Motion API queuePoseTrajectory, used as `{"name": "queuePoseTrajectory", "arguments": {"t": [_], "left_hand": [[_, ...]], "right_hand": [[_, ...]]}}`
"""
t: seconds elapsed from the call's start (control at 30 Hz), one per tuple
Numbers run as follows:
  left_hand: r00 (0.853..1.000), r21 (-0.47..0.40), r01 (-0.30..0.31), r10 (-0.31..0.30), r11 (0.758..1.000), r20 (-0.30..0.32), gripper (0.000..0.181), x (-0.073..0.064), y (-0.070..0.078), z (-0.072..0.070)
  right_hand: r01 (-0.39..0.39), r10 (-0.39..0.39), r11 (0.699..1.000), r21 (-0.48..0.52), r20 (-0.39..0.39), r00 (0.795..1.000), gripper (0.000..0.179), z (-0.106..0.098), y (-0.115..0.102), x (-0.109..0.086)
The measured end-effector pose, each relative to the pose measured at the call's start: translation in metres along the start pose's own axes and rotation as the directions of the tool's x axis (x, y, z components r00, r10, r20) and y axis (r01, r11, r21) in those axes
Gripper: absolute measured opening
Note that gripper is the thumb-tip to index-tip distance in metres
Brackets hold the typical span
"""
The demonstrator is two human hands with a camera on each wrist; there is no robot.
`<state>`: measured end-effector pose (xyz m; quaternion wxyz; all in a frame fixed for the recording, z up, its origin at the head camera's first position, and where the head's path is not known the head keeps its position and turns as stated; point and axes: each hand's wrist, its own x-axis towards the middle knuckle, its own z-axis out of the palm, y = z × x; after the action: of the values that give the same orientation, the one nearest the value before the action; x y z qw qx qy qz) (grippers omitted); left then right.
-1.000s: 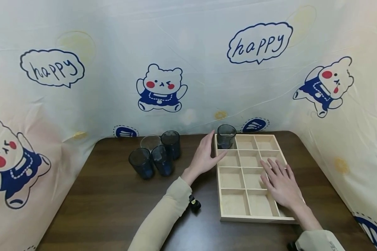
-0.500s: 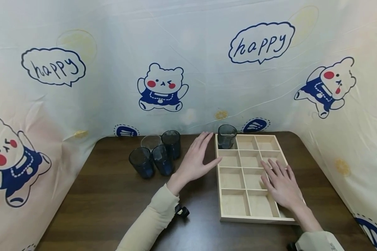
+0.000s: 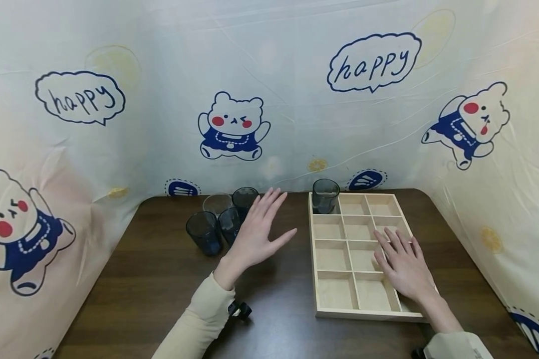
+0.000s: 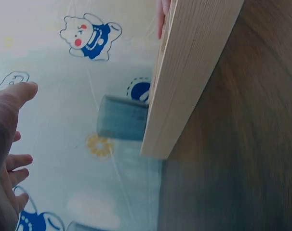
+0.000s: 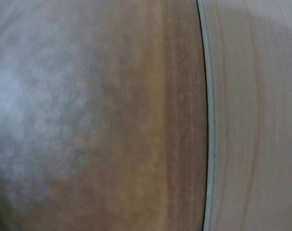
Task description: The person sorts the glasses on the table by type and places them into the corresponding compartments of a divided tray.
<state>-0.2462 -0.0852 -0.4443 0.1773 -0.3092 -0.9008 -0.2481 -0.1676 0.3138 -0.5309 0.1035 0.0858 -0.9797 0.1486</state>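
Observation:
My left hand (image 3: 253, 237), fingers spread and holding nothing, is over the table beside a cluster of glasses. It partly covers two dark blue-grey glasses, one in front (image 3: 228, 224) and one behind (image 3: 244, 197). Another dark glass (image 3: 203, 233) stands at the cluster's left, with a clear glass (image 3: 215, 202) behind. A dark tinted glass (image 3: 325, 196) stands upright in the far-left compartment of the divided wooden tray (image 3: 339, 315). Across the tray's right side rests my right hand (image 3: 404, 264), fingers extended. The left wrist view shows the tray's side wall (image 4: 189, 72) and the glass (image 4: 122, 118) rising from it.
The dark wooden table (image 3: 152, 299) holds the tray on its right half and the cluster at its back left. A printed cloth (image 3: 296, 99) hangs right behind the table's far edge and along both sides.
My left hand has moved left, away from the tray and the glass in it, toward the cluster of glasses. The right hand has stayed on the tray.

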Motion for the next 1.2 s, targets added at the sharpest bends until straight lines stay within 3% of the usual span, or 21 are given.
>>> {"name": "queuePoseTrajectory", "arguments": {"t": [0.37, 0.67, 1.03, 1.2], "left_hand": [[0.988, -0.002, 0.128, -0.127, 0.992, -0.089, 0.088, -0.029, -0.03, -0.035], [0.966, 0.043, 0.219, -0.21, 0.975, -0.149, 0.089, -0.057, -0.057, -0.051], [0.924, 0.053, 0.315, -0.293, 0.948, -0.246, 0.096, -0.086, -0.088, -0.062], [0.901, 0.016, 0.377, -0.363, 0.926, -0.237, 0.107, -0.091, -0.096, -0.057]], "right_hand": [[-0.003, 0.003, 1.0, 0.002, -0.006, 1.0, 0.063, -0.003, 0.0, -0.004], [-0.016, 0.016, 1.0, -0.001, 0.01, 1.0, 0.064, -0.003, 0.0, -0.004], [-0.01, 0.01, 1.0, 0.002, 0.015, 1.0, 0.063, -0.005, -0.002, 0.001], [-0.014, 0.014, 1.0, 0.002, 0.033, 0.999, 0.063, -0.003, -0.003, 0.001]]}}
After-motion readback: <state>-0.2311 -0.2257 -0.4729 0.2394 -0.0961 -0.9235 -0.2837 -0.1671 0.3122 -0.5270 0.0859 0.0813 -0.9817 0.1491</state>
